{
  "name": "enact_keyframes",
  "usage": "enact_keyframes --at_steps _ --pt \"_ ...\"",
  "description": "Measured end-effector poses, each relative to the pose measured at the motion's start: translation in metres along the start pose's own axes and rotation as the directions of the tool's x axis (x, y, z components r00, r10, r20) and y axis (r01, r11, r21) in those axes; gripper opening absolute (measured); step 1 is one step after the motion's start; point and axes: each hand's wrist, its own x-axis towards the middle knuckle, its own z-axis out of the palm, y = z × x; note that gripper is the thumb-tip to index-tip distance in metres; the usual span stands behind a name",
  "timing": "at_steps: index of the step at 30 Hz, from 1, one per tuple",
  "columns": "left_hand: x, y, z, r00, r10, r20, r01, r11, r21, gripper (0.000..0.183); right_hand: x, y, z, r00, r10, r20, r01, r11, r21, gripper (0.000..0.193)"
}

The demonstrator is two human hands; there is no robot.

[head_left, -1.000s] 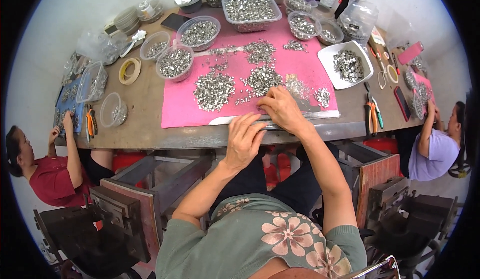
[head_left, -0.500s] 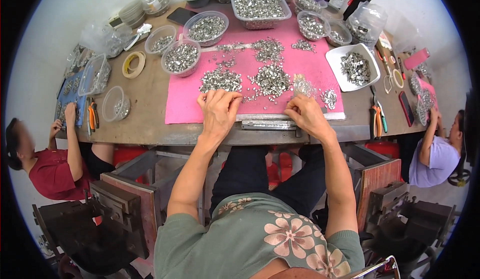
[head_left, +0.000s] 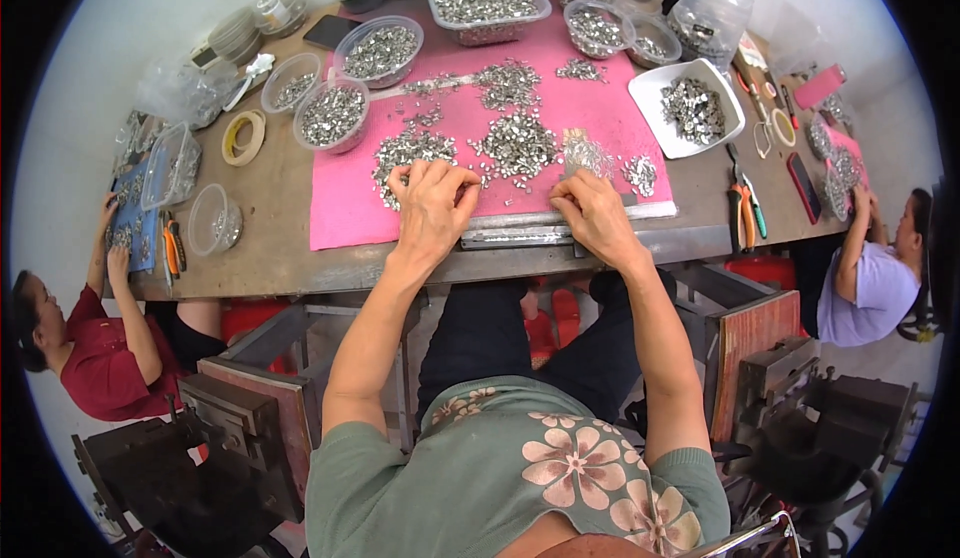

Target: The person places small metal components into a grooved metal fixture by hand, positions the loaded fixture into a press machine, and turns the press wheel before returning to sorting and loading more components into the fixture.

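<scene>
My left hand point(head_left: 433, 213) is over the front edge of a heap of small silvery metal pieces point(head_left: 408, 148) on the pink mat point(head_left: 345, 220). Its thumb and forefinger are brought together, and anything between them is too small to make out. To its right, my right hand point(head_left: 598, 220) is closed in a pinch beside a little pile of thin clear or silvery bits point(head_left: 590, 156). What those fingertips hold is also hidden. Between and beyond the hands lies another heap of metal pieces point(head_left: 515, 146). A narrow metal bar point(head_left: 515, 239) runs along the table's front edge.
Tubs of metal pieces point(head_left: 380, 53) stand behind the mat, with a white square dish point(head_left: 720, 136) at right. Pliers point(head_left: 742, 208) lie right, a tape roll point(head_left: 241, 138) left. One co-worker point(head_left: 110, 343) sits at each side; the other point(head_left: 870, 278) wears lilac.
The view has shifted, so the table appears farther left. My left hand has moved slightly right across the mat, by its heap. The left co-worker's hands have changed position over their blue mat.
</scene>
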Motion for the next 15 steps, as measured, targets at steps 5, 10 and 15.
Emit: enact_keyframes --at_steps 5,10,15 --pt "0.001 0.01 -0.005 0.973 0.211 0.096 -0.207 0.977 -0.044 0.007 -0.026 -0.023 -0.012 0.99 0.136 0.032 -0.14 0.954 0.265 0.005" --pt "0.003 0.004 -0.004 0.943 0.226 0.244 -0.205 0.973 -0.109 0.005 -0.039 -0.027 -0.004 0.993 0.1 -0.062 -0.081 0.961 0.264 0.004" --pt "-0.002 0.002 -0.002 0.954 0.174 0.245 -0.141 0.979 -0.144 0.01 -0.041 -0.03 0.002 0.988 0.101 -0.118 -0.071 0.969 0.236 0.005"
